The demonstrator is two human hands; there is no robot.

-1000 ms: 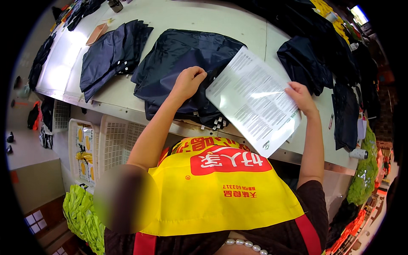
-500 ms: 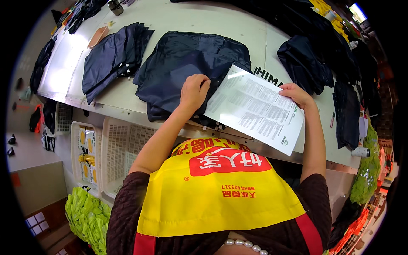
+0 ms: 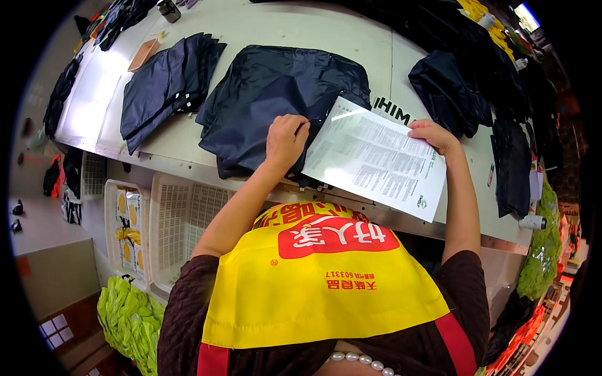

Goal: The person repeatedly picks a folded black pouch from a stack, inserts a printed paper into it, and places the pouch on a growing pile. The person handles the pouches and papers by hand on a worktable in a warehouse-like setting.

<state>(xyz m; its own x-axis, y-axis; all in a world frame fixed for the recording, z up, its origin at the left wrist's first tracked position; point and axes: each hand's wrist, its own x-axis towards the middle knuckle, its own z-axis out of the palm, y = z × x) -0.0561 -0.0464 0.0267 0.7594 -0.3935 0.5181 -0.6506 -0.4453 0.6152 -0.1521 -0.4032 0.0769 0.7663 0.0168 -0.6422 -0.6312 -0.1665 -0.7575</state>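
A broad stack of folded navy fabric pieces (image 3: 251, 88) lies on the table straight ahead of me. Over its near right part, my left hand (image 3: 287, 141) is closed, thumb and fingers pinched at the top fabric piece. The fingertips are partly hidden. My right hand (image 3: 434, 135) grips the far right edge of a glossy white printed sheet (image 3: 376, 163), thumb on top. That sheet slants down toward me, its left edge against the fabric beside my left hand and its near corner past the table edge.
Another fanned pile of navy pieces (image 3: 166, 88) lies to the left, near a small tan tray (image 3: 144, 54). Bunched dark fabric (image 3: 448, 91) is on the right. Below the table's left front edge stand white plastic baskets (image 3: 160, 232). A thread spool (image 3: 532, 222) sits at the right edge.
The top navy piece has shifted slightly toward me at my left hand, which moved little. My right hand and the printed sheet have moved slightly left.
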